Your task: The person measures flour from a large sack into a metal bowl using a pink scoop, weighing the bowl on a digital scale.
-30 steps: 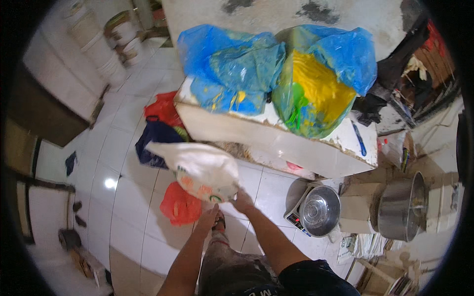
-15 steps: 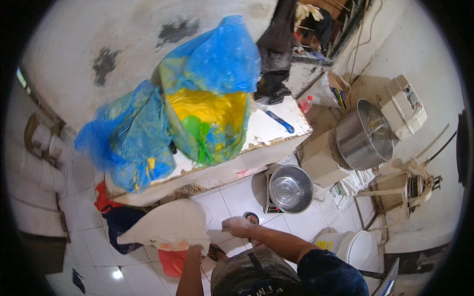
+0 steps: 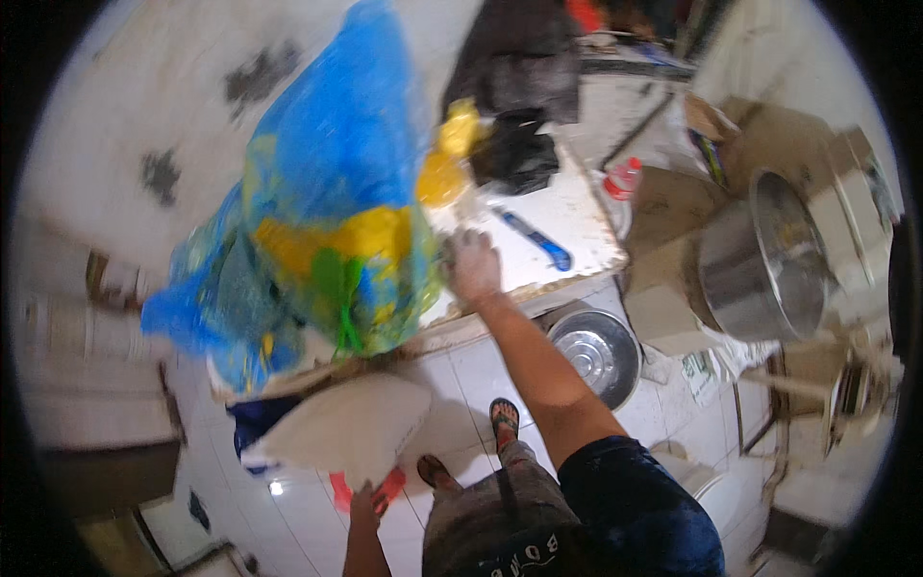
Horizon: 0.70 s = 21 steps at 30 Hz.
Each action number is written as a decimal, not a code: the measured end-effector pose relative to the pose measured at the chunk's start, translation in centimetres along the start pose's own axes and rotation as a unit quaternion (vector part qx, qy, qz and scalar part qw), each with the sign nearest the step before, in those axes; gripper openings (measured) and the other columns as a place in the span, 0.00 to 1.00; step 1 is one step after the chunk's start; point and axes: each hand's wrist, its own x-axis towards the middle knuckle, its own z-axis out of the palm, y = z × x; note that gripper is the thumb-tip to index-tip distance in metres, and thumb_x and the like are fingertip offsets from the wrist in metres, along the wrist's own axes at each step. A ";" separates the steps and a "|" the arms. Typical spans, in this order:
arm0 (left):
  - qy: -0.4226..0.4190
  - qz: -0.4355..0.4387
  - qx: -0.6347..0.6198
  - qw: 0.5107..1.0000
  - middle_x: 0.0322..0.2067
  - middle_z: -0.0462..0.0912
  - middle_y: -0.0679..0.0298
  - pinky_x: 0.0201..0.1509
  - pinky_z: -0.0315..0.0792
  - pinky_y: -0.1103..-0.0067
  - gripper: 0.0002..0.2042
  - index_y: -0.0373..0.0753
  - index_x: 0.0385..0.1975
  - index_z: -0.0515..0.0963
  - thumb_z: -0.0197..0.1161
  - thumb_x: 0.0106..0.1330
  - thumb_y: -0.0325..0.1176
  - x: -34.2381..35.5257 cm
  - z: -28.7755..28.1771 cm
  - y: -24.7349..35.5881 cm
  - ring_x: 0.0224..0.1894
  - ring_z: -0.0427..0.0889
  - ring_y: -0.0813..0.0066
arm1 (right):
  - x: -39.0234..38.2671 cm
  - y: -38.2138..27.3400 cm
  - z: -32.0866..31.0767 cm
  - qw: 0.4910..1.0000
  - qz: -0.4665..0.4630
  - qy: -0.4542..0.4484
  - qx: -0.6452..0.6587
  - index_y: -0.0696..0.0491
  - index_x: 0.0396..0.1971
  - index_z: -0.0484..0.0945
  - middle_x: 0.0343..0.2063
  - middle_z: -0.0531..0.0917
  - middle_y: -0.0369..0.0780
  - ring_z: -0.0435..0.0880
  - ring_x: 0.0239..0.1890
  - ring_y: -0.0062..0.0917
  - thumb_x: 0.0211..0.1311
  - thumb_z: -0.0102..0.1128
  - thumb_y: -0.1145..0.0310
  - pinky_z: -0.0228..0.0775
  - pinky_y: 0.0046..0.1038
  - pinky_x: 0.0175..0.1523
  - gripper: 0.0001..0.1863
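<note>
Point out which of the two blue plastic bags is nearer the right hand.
The taller blue bag, just left of the right hand, with a green tool at its front; the lower bag sits farther left.

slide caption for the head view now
Left hand grips a pale sack, right hand beside a blue plastic bag.

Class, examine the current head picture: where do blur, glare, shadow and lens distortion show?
Head view: blur softens the blue plastic bag; a bright glare spot on the tiled floor, lower left; a shadow right of the white sack; fisheye bending and black corners at the rim.
</note>
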 end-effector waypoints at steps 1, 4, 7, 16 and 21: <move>0.002 0.000 0.000 1.000 0.41 0.74 0.63 0.42 0.68 0.69 0.18 0.47 0.48 0.65 0.53 0.60 0.45 -0.9 0.5 -0.3 0.42 0.72 0.68 | 0.4 0.8 2.4 0.999 0.004 0.008 -0.049 0.53 0.38 0.70 0.36 0.74 0.41 0.71 0.43 0.34 0.49 0.55 0.61 0.68 0.34 0.43 0.17; -0.009 0.025 0.003 1.000 0.43 0.74 0.67 0.45 0.66 0.70 0.22 0.45 0.45 0.67 0.55 0.57 0.52 -2.9 2.3 -1.0 0.43 0.71 0.74 | 0.8 2.8 3.1 0.998 -0.056 -0.032 0.018 0.55 0.33 0.72 0.30 0.75 0.47 0.73 0.36 0.38 0.52 0.47 0.71 0.66 0.37 0.42 0.09; -0.002 0.031 -0.060 0.998 0.44 0.73 0.68 0.44 0.66 0.73 0.19 0.43 0.45 0.67 0.53 0.59 0.49 -2.7 4.8 -0.7 0.44 0.70 0.73 | 2.9 7.1 3.2 0.993 -0.081 -0.044 -0.079 0.55 0.30 0.74 0.29 0.77 0.49 0.76 0.33 0.39 0.51 0.51 0.70 0.68 0.37 0.39 0.08; 0.003 0.144 0.015 0.989 0.47 0.73 0.63 0.50 0.64 0.72 0.16 0.41 0.48 0.67 0.50 0.62 0.39 -0.7 4.1 -4.8 0.47 0.68 0.68 | 2.0 5.1 -0.8 0.987 -0.121 -0.094 -0.048 0.59 0.35 0.68 0.34 0.75 0.53 0.74 0.39 0.45 0.46 0.51 0.74 0.66 0.40 0.44 0.13; -0.006 0.305 0.145 0.941 0.50 0.69 0.51 0.55 0.63 0.72 0.30 0.41 0.58 0.57 0.58 0.53 0.31 -1.3 4.5 -1.9 0.51 0.69 0.56 | 2.2 7.9 -0.4 0.989 -0.082 -0.123 -0.021 0.61 0.27 0.74 0.28 0.77 0.52 0.76 0.34 0.44 0.45 0.58 0.63 0.67 0.37 0.38 0.15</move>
